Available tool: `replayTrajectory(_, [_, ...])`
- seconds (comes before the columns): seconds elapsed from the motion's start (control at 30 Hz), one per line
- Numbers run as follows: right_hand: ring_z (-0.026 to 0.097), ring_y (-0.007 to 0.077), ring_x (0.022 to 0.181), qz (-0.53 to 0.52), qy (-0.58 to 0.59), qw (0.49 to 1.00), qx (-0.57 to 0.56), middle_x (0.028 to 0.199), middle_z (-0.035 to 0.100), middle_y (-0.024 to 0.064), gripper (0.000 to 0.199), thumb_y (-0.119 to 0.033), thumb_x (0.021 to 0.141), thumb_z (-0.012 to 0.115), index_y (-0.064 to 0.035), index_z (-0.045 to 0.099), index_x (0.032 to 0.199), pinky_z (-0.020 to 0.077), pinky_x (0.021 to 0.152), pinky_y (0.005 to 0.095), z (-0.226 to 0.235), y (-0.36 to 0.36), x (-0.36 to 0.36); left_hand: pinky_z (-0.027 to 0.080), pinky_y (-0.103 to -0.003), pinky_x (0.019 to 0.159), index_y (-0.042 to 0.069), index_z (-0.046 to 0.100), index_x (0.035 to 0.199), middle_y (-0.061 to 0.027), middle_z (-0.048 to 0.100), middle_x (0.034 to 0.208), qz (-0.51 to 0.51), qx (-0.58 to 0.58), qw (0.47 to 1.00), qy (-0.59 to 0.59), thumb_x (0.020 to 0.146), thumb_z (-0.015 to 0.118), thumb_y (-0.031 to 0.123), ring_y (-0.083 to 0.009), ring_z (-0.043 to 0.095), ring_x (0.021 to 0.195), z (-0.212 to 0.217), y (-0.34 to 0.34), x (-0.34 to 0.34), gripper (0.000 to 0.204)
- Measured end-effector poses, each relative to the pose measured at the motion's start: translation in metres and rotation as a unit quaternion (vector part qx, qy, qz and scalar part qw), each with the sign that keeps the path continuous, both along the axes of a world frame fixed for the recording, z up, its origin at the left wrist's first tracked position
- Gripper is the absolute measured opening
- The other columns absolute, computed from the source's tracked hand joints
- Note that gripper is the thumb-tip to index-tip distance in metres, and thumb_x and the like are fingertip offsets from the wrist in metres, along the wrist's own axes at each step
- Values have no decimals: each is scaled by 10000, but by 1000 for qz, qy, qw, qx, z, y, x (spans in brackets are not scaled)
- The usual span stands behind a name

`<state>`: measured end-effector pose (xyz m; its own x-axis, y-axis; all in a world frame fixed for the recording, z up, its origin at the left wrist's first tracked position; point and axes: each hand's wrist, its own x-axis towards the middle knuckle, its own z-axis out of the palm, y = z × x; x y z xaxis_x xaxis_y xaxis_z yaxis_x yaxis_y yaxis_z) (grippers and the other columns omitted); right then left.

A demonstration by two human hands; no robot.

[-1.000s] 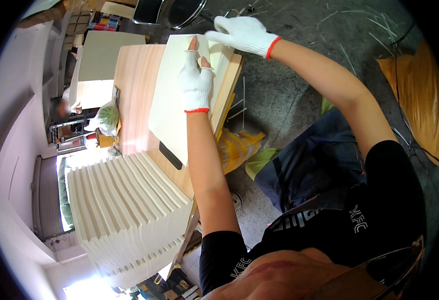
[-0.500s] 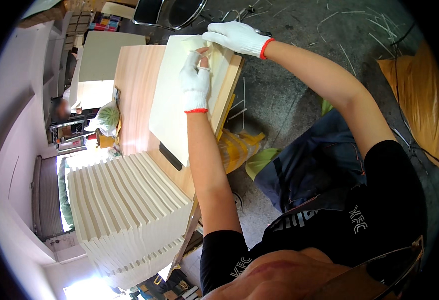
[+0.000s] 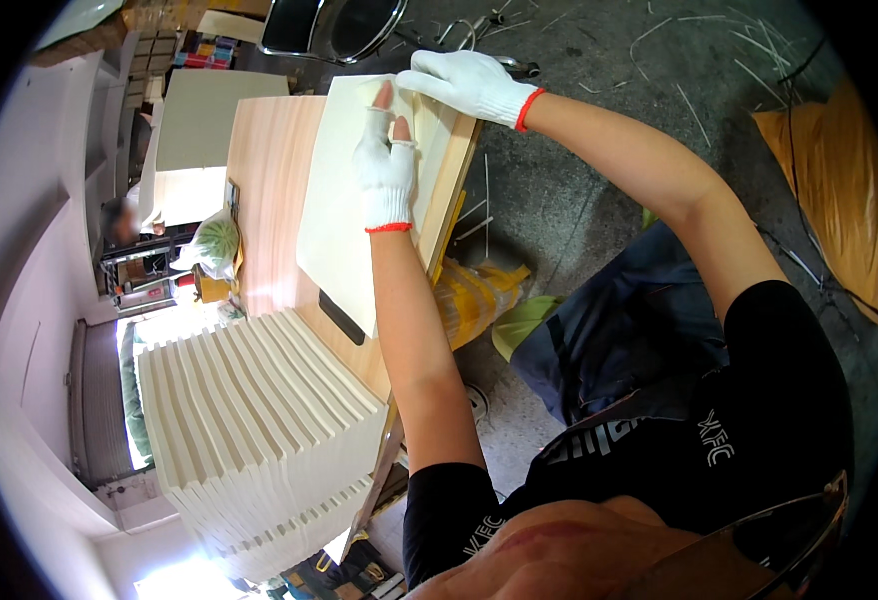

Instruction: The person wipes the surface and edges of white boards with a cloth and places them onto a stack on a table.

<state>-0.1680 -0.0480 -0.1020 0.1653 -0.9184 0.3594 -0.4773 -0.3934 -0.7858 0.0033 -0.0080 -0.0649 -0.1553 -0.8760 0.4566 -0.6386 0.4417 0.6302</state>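
Observation:
A cream sheet-like panel point(image 3: 334, 200) lies flat on the wood-grain table, with a paler, creased strip along its right edge. My left hand point(image 3: 386, 165), in a white glove with red cuff and bare thumb and index tips, rests on the panel near its far end, thumb and index finger apart. My right hand point(image 3: 474, 85), in a matching glove, reaches over the panel's far right corner with its fingers stretched to the left and touching it. Neither hand visibly grips anything, though the undersides of the right fingers are hidden.
A tall stack of cream padded panels point(image 3: 259, 400) stands at the near left. A dark flat bar point(image 3: 342, 318) lies beside the panel on the table point(image 3: 269, 200). Beyond are a black chair point(image 3: 334, 30) and a bagged green item point(image 3: 217, 245). Scraps litter the floor.
My left index finger has straightened and moved forward and left, away from the right fingertips. My right hand has shifted slightly left and toward me.

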Motion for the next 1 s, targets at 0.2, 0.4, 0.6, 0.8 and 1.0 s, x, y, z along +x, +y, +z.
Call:
replayTrajectory(0.2, [650, 356, 886, 1, -1, 998, -57, 943, 678, 145, 382, -436, 1000, 375, -141, 606, 1077, 502, 776, 465, -8, -6, -1, 503, -330, 874, 143, 662, 1176, -141, 701, 1134, 14, 89, 989, -114, 918, 634, 181, -264, 675, 1036, 10, 0, 2, 263])
replayTrajectory(0.4, [650, 356, 889, 3, -5, 999, -41, 939, 678, 144, 381, -439, 998, 375, -148, 608, 1078, 502, 775, 459, -8, -7, 1, 499, -357, 909, 147, 666, 1174, -129, 706, 1117, 10, 69, 991, -118, 838, 731, 213, -293, 666, 1071, -5, -12, 14, 348])
replayTrajectory(0.6, [650, 358, 884, -2, -28, 1000, -4, 936, 678, 144, 388, -453, 997, 378, -150, 607, 1072, 500, 775, 457, -6, -2, -1, 493, -339, 912, 155, 659, 1221, -142, 700, 1126, 1, -42, 999, -27, 869, 689, 205, -284, 667, 1071, -5, -5, 0, 357])
replayTrajectory(0.8, [649, 358, 883, 2, -15, 999, -52, 917, 671, 148, 378, -435, 999, 375, -135, 598, 1058, 501, 773, 461, -6, -2, 1, 503, -341, 875, 132, 660, 1177, -149, 707, 1088, -1, 62, 992, -105, 867, 688, 189, -287, 680, 1029, 0, -10, 12, 316])
replayTrajectory(1.0, [652, 350, 884, -4, -17, 999, -48, 940, 677, 146, 394, -450, 997, 372, -135, 603, 1051, 501, 779, 466, -12, -8, 2, 509, -354, 878, 145, 662, 1175, -144, 710, 1091, 5, 47, 990, -132, 856, 705, 191, -304, 679, 1038, -2, -10, 11, 326])
